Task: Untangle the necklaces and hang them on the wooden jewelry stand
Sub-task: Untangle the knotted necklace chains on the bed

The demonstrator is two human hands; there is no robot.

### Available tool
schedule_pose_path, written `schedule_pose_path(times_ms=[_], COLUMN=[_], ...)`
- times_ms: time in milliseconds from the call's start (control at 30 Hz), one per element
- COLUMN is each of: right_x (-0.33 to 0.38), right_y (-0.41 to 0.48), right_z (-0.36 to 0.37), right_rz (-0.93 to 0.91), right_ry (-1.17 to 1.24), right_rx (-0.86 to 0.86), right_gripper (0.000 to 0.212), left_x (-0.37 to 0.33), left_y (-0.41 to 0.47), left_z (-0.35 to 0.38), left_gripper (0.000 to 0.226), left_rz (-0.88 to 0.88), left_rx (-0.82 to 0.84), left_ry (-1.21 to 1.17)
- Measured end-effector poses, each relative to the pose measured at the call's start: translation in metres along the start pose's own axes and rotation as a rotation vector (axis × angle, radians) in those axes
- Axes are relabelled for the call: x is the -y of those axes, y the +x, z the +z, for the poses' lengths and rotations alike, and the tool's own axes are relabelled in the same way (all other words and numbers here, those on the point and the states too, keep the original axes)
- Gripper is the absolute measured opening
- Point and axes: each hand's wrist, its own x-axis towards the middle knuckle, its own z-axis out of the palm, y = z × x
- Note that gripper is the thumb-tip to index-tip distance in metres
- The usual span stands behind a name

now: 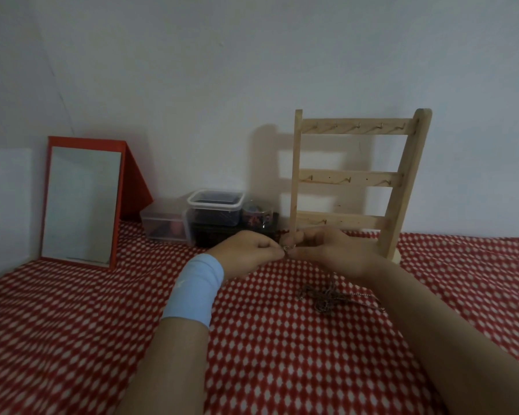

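The wooden jewelry stand [354,175] leans upright at the back right, with three rails of small metal hooks, all bare. A tangle of thin necklace chains [327,296] lies on the red patterned cloth below my right wrist. My left hand [249,253], with a light blue wristband, and my right hand [333,253] meet just in front of the stand's left post. Both pinch a small shiny piece of a necklace [286,248] between their fingertips. A strand runs down from my right hand to the tangle.
A red-framed mirror [81,202] stands at the back left. Clear plastic boxes [213,211] and a small jar [256,217] sit against the wall between mirror and stand. The red-and-white cloth [72,339] covers the whole surface.
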Motion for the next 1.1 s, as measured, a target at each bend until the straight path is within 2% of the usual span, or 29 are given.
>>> schedule_pose_path(times_ms=[133, 300, 500, 633, 767, 800, 867, 1100], right_x=[0.002, 0.004, 0.001, -0.002, 0.000, 0.002, 0.006, 0.008], right_y=[-0.001, -0.001, 0.002, 0.003, 0.005, 0.004, 0.002, -0.001], right_z=[0.000, 0.002, 0.006, 0.008, 0.013, 0.013, 0.013, 0.009], right_rz=[0.004, -0.004, 0.026, 0.036, 0.030, 0.025, 0.024, 0.083], right_ry=[-0.122, -0.136, -0.101, -0.019, 0.214, 0.239, 0.254, 0.221], right_rx=[-0.013, -0.091, -0.129, -0.214, -0.331, -0.348, -0.346, -0.260], right_gripper=[0.018, 0.026, 0.007, 0.008, 0.011, 0.013, 0.017, 0.017], left_x=[0.002, 0.003, 0.001, 0.001, -0.001, -0.002, -0.004, 0.002], left_y=[0.001, 0.005, 0.001, 0.001, -0.001, -0.002, -0.002, -0.001], left_z=[-0.001, 0.001, -0.001, -0.003, -0.002, -0.001, -0.001, -0.004], left_gripper=[0.026, 0.010, 0.008, 0.018, 0.014, 0.020, 0.027, 0.013], left_rz=[-0.037, 0.015, 0.095, 0.090, 0.095, 0.093, 0.094, 0.091], left_rx=[-0.004, -0.066, -0.082, -0.117, -0.063, -0.062, -0.089, -0.188], left_ry=[0.010, 0.027, -0.050, -0.105, -0.068, -0.057, -0.054, -0.170])
